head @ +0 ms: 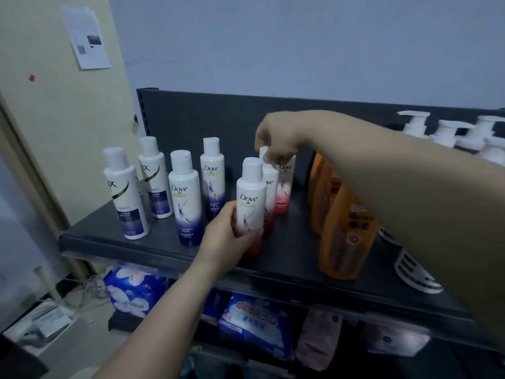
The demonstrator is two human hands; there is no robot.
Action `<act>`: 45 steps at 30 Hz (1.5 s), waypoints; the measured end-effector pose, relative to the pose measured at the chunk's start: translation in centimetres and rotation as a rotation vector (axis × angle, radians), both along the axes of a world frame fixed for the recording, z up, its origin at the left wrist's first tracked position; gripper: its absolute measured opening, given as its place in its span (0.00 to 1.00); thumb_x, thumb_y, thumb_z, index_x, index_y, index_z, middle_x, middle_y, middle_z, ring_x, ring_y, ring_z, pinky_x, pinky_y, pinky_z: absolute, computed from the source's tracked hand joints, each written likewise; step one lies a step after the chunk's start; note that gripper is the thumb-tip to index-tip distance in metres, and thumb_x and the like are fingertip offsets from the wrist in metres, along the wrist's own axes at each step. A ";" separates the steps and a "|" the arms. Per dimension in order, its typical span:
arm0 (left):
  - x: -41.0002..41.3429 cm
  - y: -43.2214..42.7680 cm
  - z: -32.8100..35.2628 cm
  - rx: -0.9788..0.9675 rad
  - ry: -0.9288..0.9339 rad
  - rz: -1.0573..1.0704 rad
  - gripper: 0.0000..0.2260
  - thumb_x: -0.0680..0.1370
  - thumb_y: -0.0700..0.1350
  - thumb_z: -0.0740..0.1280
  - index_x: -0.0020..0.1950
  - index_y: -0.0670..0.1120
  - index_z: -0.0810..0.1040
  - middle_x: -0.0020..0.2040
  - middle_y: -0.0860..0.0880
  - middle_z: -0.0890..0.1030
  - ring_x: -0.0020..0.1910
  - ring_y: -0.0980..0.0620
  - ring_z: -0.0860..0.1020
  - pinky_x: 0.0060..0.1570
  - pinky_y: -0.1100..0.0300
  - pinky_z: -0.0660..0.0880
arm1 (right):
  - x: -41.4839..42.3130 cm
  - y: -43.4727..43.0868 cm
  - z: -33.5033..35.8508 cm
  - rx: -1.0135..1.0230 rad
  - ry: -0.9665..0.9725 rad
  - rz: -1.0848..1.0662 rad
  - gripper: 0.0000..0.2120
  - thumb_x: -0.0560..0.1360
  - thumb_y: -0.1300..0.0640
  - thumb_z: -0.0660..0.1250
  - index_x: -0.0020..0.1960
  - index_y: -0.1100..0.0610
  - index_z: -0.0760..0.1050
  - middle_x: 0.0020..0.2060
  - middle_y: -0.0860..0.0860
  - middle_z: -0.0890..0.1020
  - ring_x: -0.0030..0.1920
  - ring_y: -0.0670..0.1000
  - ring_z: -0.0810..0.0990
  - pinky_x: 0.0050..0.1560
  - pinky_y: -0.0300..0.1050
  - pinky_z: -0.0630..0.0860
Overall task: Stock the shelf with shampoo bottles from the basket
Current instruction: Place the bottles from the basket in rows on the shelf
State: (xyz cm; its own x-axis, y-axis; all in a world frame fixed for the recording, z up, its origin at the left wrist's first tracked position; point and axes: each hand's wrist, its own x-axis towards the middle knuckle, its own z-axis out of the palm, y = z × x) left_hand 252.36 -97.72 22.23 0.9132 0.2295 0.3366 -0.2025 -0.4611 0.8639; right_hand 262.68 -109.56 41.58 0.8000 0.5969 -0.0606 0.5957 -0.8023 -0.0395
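The left hand (222, 235) is wrapped around the lower part of a pink-bottomed Dove bottle (250, 199), thumb on its left side and fingers behind, holding it upright at the front of the dark shelf (153, 246). The right hand (276, 139) reaches in from the right with its fingers pinched on the white cap of the back pink Dove bottle (285, 184), which stands upright farther back. Between these two stands a middle pink Dove bottle (270, 187), partly hidden by the held one and just beside it, so the three form a row running front to back.

Left of the held bottle stand two purple Dove bottles (185, 198), one in front and one behind. Farther left of the held bottle are two white-and-purple bottles (125, 192), again one in front of the other. Right of the held bottle, a row of orange bottles (343, 231) stands upright, partly hidden by the right forearm. Beyond them, at the far right of the shelf, are white pump bottles (442, 134), blurred.

Below the shelf, on a lower level, lie blue and pink soft packs (254, 321). A sheet of paper (86, 36) is stuck to the cream wall above and to the left. No basket is in view.
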 end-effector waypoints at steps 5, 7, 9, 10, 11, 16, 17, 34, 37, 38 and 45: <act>0.1 -0.3 -0.5 -0.024 0.006 -0.070 0.21 0.69 0.39 0.77 0.59 0.47 0.75 0.51 0.52 0.84 0.50 0.55 0.82 0.55 0.56 0.78 | 0.6 0.3 -0.1 0.019 0.012 0.000 0.10 0.70 0.64 0.69 0.51 0.57 0.80 0.44 0.56 0.85 0.43 0.53 0.85 0.50 0.55 0.82; -0.1 -0.4 -0.4 -0.029 0.013 -0.078 0.21 0.69 0.39 0.77 0.59 0.47 0.75 0.51 0.53 0.84 0.50 0.57 0.82 0.54 0.58 0.78 | 0.5 0.6 0.0 0.009 -0.011 0.009 0.11 0.70 0.64 0.69 0.52 0.56 0.80 0.45 0.56 0.85 0.44 0.53 0.85 0.51 0.55 0.81; -0.2 -0.4 -0.2 -0.028 0.018 -0.079 0.22 0.69 0.40 0.77 0.60 0.48 0.75 0.52 0.54 0.83 0.49 0.59 0.82 0.53 0.62 0.78 | 0.4 0.8 0.0 -0.004 -0.024 0.022 0.11 0.71 0.64 0.69 0.53 0.56 0.80 0.45 0.56 0.85 0.45 0.54 0.85 0.52 0.54 0.81; -0.3 -0.4 -0.1 -0.026 0.023 -0.078 0.22 0.69 0.41 0.77 0.60 0.49 0.75 0.52 0.55 0.83 0.49 0.61 0.81 0.52 0.65 0.77 | 0.4 0.9 0.0 -0.008 -0.026 0.028 0.11 0.71 0.64 0.70 0.53 0.57 0.80 0.46 0.56 0.85 0.46 0.54 0.85 0.52 0.54 0.81; -0.4 -0.5 0.0 -0.024 0.027 -0.076 0.22 0.69 0.41 0.77 0.59 0.49 0.75 0.52 0.56 0.83 0.49 0.62 0.81 0.51 0.66 0.77 | 0.4 0.9 0.0 -0.008 -0.029 0.034 0.12 0.71 0.64 0.70 0.54 0.57 0.79 0.46 0.56 0.85 0.46 0.54 0.84 0.52 0.53 0.81; -0.4 -0.5 0.1 -0.019 0.030 -0.074 0.21 0.68 0.43 0.78 0.58 0.51 0.75 0.51 0.57 0.83 0.48 0.63 0.81 0.51 0.67 0.77 | 0.3 1.0 0.0 -0.001 -0.029 0.035 0.11 0.73 0.63 0.69 0.55 0.57 0.79 0.47 0.55 0.84 0.45 0.52 0.84 0.52 0.50 0.81; -0.4 -0.5 0.0 -0.024 0.028 -0.074 0.21 0.68 0.43 0.78 0.58 0.51 0.75 0.51 0.57 0.83 0.48 0.62 0.81 0.51 0.67 0.77 | 0.4 1.1 0.1 -0.011 -0.029 0.031 0.12 0.73 0.63 0.69 0.56 0.58 0.79 0.47 0.55 0.84 0.46 0.52 0.84 0.51 0.50 0.81; -0.4 0.0 -0.4 -0.168 -0.028 -0.118 0.25 0.67 0.42 0.78 0.60 0.55 0.74 0.54 0.60 0.81 0.50 0.68 0.79 0.48 0.75 0.73 | 6.4 0.8 0.8 -0.146 0.175 -0.198 0.19 0.75 0.65 0.69 0.65 0.66 0.73 0.58 0.64 0.80 0.55 0.62 0.81 0.58 0.56 0.77; -0.4 0.1 -0.4 -0.139 -0.016 -0.128 0.23 0.68 0.43 0.77 0.59 0.56 0.75 0.53 0.62 0.82 0.50 0.69 0.78 0.47 0.76 0.73 | 7.4 1.1 0.5 -0.035 0.184 -0.189 0.13 0.73 0.69 0.70 0.57 0.68 0.78 0.52 0.64 0.82 0.45 0.59 0.83 0.48 0.50 0.81; -0.3 0.1 -0.4 -0.138 -0.016 -0.131 0.22 0.69 0.43 0.77 0.59 0.56 0.75 0.52 0.62 0.82 0.50 0.69 0.78 0.47 0.76 0.72 | 7.8 1.2 0.4 -0.008 0.182 -0.190 0.13 0.72 0.69 0.71 0.56 0.68 0.78 0.50 0.64 0.82 0.43 0.58 0.83 0.47 0.49 0.82; -0.2 0.2 -0.7 -0.132 -0.026 -0.126 0.22 0.68 0.43 0.77 0.58 0.58 0.75 0.52 0.62 0.82 0.51 0.66 0.79 0.50 0.72 0.74 | 8.7 2.3 0.2 0.023 0.145 -0.180 0.10 0.71 0.67 0.72 0.52 0.65 0.80 0.47 0.62 0.84 0.38 0.55 0.84 0.44 0.48 0.83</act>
State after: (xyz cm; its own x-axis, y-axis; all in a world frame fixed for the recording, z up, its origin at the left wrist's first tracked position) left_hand 252.20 -97.50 21.55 0.9290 0.1572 0.3351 -0.2748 -0.3137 0.9089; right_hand 271.36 -107.26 41.77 0.8777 0.4478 -0.1706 0.4297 -0.8930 -0.1337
